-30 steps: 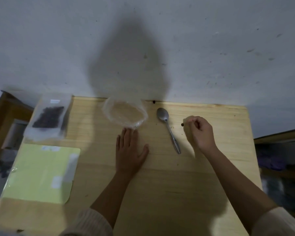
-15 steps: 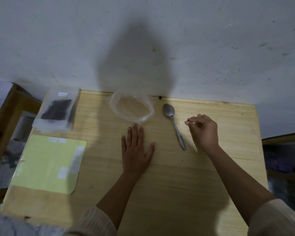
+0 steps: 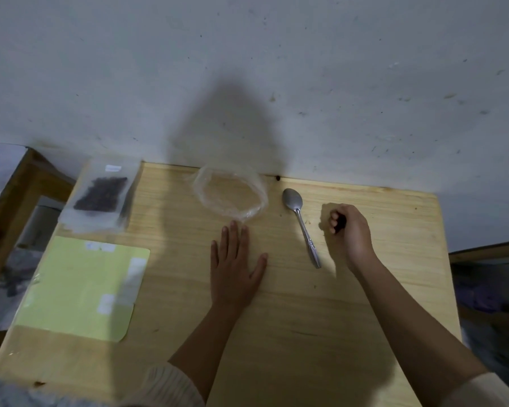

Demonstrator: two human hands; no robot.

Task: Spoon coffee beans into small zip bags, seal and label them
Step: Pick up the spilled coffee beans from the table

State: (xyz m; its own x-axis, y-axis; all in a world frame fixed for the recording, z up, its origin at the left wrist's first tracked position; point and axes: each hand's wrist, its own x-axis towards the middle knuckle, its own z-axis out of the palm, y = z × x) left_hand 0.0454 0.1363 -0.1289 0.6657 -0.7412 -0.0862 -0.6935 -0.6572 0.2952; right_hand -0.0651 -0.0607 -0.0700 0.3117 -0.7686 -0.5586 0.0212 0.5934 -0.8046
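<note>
My left hand [image 3: 235, 268] lies flat on the wooden table [image 3: 306, 333], fingers straight, just in front of an open clear plastic bag [image 3: 256, 198] with no beans in it. A metal spoon [image 3: 301, 221] lies to the right of that bag, bowl toward the wall. Right of the spoon's handle, my right hand [image 3: 350, 230] has its fingers curled, with something small and dark like a coffee bean between fingertips and thumb. Sealed zip bags of coffee beans [image 3: 100, 195] lie at the back left. A yellow-green label sheet [image 3: 77, 289] lies in front of them.
A single stray bean [image 3: 277, 178] sits at the table's back edge against the white wall. A wooden frame [image 3: 9, 201] stands off the table's left side, and dark clutter lies beyond the right edge.
My right hand pinched up the loose bean that lay right of the spoon, then curled and drew back slightly. The left hand has stayed flat. My head has shifted.
</note>
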